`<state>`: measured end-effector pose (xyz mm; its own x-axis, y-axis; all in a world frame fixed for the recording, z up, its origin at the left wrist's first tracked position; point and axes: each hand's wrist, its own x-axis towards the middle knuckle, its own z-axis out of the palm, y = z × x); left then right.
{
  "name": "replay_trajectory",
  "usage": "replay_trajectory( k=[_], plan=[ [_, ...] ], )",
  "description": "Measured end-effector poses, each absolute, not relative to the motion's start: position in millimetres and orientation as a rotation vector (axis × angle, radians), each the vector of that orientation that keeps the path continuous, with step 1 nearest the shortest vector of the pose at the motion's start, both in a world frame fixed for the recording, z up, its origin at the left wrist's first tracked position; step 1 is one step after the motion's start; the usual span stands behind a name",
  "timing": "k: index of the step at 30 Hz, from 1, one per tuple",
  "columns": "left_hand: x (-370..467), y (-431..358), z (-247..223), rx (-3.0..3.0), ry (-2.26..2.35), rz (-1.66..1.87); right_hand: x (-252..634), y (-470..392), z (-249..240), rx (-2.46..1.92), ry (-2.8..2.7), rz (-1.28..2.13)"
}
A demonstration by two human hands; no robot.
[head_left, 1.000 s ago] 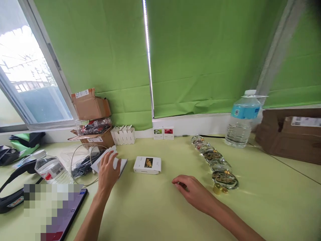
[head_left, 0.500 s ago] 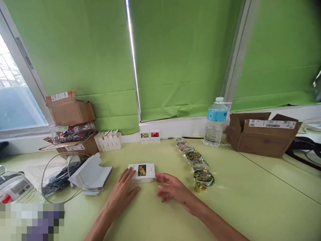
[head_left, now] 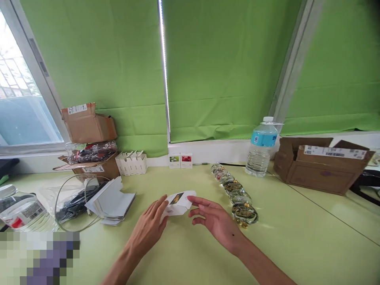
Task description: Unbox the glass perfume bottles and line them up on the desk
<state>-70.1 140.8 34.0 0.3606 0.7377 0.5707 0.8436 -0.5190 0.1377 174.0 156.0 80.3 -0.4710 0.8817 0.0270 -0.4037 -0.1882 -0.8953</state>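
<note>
A small white box (head_left: 179,202) with a picture of yellow flowers on top is tilted above the green table (head_left: 178,253). My left hand (head_left: 150,224) grips its left end, fingers on top and thumb at the near side. At the right end, the index fingertip of my right hand (head_left: 214,220) touches the box, while its other fingers are spread and hold nothing. To the right, a row of clear packets with golden bits (head_left: 244,211) runs back towards the wall.
Several white boxes (head_left: 131,163) and two picture cards (head_left: 181,160) stand by the wall. A water bottle (head_left: 261,146) and an open carton (head_left: 323,168) are at the back right. Folded white sheets (head_left: 113,204), a cable and another bottle (head_left: 23,209) lie left.
The white box has turned and tilted, its right end raised. My left hand has closed on its left end. My right hand has moved up to the box's right end. The view has shifted slightly.
</note>
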Motion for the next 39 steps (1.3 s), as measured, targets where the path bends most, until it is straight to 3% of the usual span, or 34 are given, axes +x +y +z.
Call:
replay_trajectory(
  k=[8,15,27,39],
  plan=[
    [-48,124,51,-2.545,-1.272,-0.741,176,155,84,-0.599,-1.146,1.805],
    [-60,137,32,-2.431,-1.612,-0.913,178,153,92,-0.626,-1.285,1.758],
    [-104,252,50,-1.983,-2.037,-1.105,173,153,69,-0.722,-1.581,1.804],
    [-99,314,22,-1.634,-2.427,-0.91,174,163,49,-0.849,-1.798,1.817]
  ],
)
